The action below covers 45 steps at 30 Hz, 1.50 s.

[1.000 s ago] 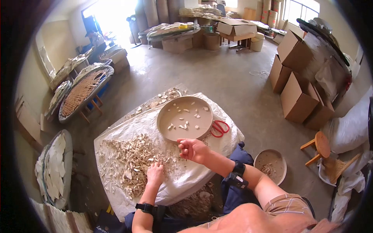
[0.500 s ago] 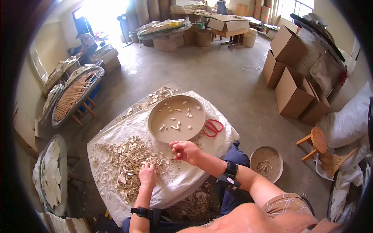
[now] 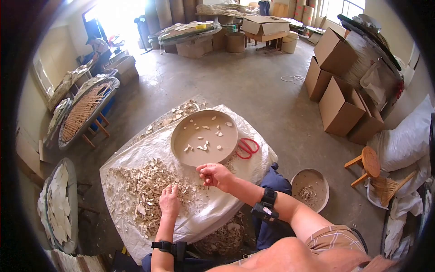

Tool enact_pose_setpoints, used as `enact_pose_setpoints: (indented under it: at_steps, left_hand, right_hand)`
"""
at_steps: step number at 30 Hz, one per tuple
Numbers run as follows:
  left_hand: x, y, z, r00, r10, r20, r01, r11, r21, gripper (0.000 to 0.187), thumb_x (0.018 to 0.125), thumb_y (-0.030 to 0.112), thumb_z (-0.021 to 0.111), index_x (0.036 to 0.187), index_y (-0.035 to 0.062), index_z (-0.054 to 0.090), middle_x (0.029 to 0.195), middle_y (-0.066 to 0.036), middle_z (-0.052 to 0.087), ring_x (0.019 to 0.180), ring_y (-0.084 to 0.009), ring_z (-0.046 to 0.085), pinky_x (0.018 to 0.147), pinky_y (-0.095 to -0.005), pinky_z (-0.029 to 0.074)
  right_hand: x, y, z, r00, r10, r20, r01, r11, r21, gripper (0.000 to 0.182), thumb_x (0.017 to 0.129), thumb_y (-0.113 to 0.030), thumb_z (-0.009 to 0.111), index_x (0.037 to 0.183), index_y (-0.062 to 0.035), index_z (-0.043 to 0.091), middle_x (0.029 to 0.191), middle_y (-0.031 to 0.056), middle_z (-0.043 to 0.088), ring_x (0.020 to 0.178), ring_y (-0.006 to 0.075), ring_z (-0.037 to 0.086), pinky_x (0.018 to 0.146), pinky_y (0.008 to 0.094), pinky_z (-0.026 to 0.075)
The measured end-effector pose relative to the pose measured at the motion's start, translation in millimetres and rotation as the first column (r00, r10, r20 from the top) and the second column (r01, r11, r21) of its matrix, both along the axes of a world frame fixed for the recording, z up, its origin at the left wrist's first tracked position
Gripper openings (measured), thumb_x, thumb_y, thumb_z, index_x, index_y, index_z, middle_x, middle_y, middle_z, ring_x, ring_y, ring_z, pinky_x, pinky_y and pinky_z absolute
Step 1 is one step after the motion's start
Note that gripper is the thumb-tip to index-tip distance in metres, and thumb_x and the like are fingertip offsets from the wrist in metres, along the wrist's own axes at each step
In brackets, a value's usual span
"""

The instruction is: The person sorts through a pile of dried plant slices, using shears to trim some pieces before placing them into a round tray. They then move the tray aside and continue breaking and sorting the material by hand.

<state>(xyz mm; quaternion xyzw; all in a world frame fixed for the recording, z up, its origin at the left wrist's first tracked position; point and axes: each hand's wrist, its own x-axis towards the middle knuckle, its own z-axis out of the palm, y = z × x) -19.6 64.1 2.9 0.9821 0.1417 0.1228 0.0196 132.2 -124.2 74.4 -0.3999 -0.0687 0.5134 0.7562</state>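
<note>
A heap of pale, dried chips [image 3: 147, 199] is spread over a white cloth [image 3: 118, 161] in front of me. My left hand [image 3: 169, 201] rests at the right side of this heap, palm down, its fingers stretched over the chips. Just below the near rim of a round, shallow tray [image 3: 205, 156], my right hand [image 3: 215, 177] hovers with curled fingers; whether anything is pinched in them is hidden. Several whitish pieces lie scattered inside the tray. Red-handled scissors [image 3: 247, 148] lie against its right side.
On the floor at right stand a second round tray [image 3: 310, 190] with some chips, a wooden stool [image 3: 364, 163] and open cardboard boxes [image 3: 340, 104]. Round racks [image 3: 59, 204] of flat pale pieces line the left. Another person [image 3: 99, 52] sits far left.
My left hand has shifted slightly up and left over the heap, and its fingers look straighter. My right hand keeps its curled pose. The whole view has moved a little.
</note>
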Motion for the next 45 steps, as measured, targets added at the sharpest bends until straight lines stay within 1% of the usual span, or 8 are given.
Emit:
enact_pose_setpoints:
  at_steps: [16,25,28,30,31,33,39,45]
  left_hand:
    - [9.9,3.2,-5.5,0.995,-0.074,0.072,0.073,0.997,0.009,0.013,0.072,0.008,0.051,0.084,0.0101,0.056,0.089,-0.01,0.056,0.082,-0.0257,0.055,0.069,-0.038,0.043]
    - [11.9,5.2,5.2,0.986,0.066,0.153,-0.034,0.98,-0.197,0.011,0.071,0.002,0.051,0.08,0.0055,0.054,0.074,-0.013,0.056,0.07,-0.0315,0.056,0.062,-0.0395,0.044]
    - [14.4,5.0,12.6,0.973,0.082,0.217,0.013,0.916,-0.402,0.012,0.072,0.001,0.055,0.084,0.0041,0.058,0.07,-0.01,0.057,0.061,-0.0239,0.057,0.057,-0.0338,0.046]
    - [15.5,-1.6,25.9,0.97,0.209,0.124,-0.042,0.649,-0.76,0.014,0.075,0.003,0.059,0.089,0.0018,0.062,0.071,-0.006,0.06,0.06,-0.0131,0.057,0.057,-0.025,0.046]
    - [15.1,-6.1,32.3,0.971,0.204,0.125,-0.038,0.649,-0.759,0.014,0.075,0.003,0.059,0.089,0.0018,0.062,0.071,-0.006,0.06,0.06,-0.0131,0.057,0.057,-0.025,0.046]
    - [13.4,-16.0,46.9,0.944,0.254,0.209,0.116,0.337,-0.934,0.017,0.077,0.002,0.059,0.093,-0.0012,0.061,0.073,-0.004,0.061,0.062,-0.0078,0.056,0.057,-0.0195,0.046]
    - [-5.7,-46.0,83.2,0.936,0.256,0.24,0.202,0.167,-0.965,0.014,0.076,-0.001,0.061,0.089,-0.0044,0.06,0.072,-0.006,0.062,0.063,-0.0106,0.058,0.059,-0.0216,0.048]
    - [-15.9,-54.4,85.2,0.918,0.306,0.251,0.218,0.14,-0.966,0.011,0.075,-0.002,0.062,0.085,-0.0046,0.061,0.073,-0.008,0.062,0.062,-0.0118,0.059,0.059,-0.0225,0.05]
  right_hand:
    - [-1.7,-0.9,3.8,0.999,-0.006,0.047,0.008,0.999,-0.049,0.02,0.084,-0.012,0.047,0.101,-0.0033,0.053,0.071,-0.0003,0.055,0.05,0.0061,0.05,0.051,0.0218,0.047]
    - [-3.2,2.7,2.0,0.999,-0.011,0.046,0.014,0.997,-0.073,0.019,0.082,-0.011,0.049,0.099,-0.004,0.054,0.07,0.0003,0.056,0.047,0.0067,0.05,0.049,0.0216,0.047]
    - [-4.4,2.9,2.8,0.998,-0.01,0.055,0.014,0.997,-0.078,0.018,0.081,-0.009,0.049,0.098,-0.0035,0.054,0.069,0.0009,0.056,0.047,0.0068,0.05,0.048,0.0216,0.047]
    - [-5.7,4.5,1.9,0.997,0.003,0.077,0.004,0.996,-0.088,0.018,0.08,-0.009,0.051,0.097,-0.0033,0.055,0.069,0.0012,0.056,0.047,0.0069,0.049,0.048,0.0216,0.046]
    - [-6.9,5.5,2.0,0.995,0.021,0.099,-0.011,0.995,-0.097,0.018,0.079,-0.01,0.052,0.096,-0.0031,0.055,0.069,0.0015,0.055,0.048,0.007,0.049,0.047,0.0216,0.046]
    - [-10.2,7.8,2.5,0.986,0.065,0.156,-0.046,0.991,-0.124,0.021,0.078,-0.01,0.055,0.098,-0.0026,0.055,0.07,0.0015,0.056,0.05,0.0073,0.05,0.049,0.0217,0.046]
    - [-30.8,15.6,0.7,0.828,0.257,0.498,-0.162,0.961,-0.226,0.026,0.079,-0.023,0.061,0.093,-0.0017,0.057,0.071,0.0019,0.056,0.055,0.007,0.051,0.05,0.0207,0.044]
    - [-31.7,13.2,-0.2,0.786,0.292,0.545,-0.277,0.954,-0.112,0.017,0.08,-0.018,0.06,0.084,-0.0021,0.059,0.065,-0.0004,0.054,0.052,0.0065,0.049,0.047,0.0195,0.04]
